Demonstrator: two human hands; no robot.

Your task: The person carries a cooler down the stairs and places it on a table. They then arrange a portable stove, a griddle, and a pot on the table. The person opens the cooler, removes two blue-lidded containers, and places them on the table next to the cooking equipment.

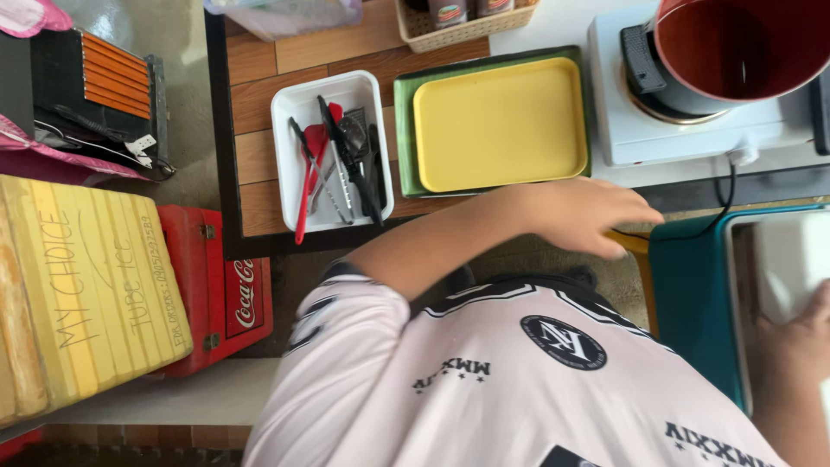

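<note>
My left hand [588,216] reaches across my body to the right, fingers spread and blurred, with nothing in it. It hovers past the front edge of the tiled table [259,104], just below the yellow tray [501,121] and above a yellow strip [629,244] beside the teal cooler box [692,294]. My right hand [800,337] lies on the white inner part [787,251] of that cooler at the right edge of the view. Its fingers run out of the frame, so its grip is hidden. My pale pink shirt [519,380] fills the lower middle.
A white tub [290,112] holds tongs and dark utensils. The yellow tray sits on a green tray [404,130]. A red pot [735,43] stands on a white hotplate [692,130] with a black cord [731,195]. A yellow box [78,285] and a red cooler [216,285] are at left.
</note>
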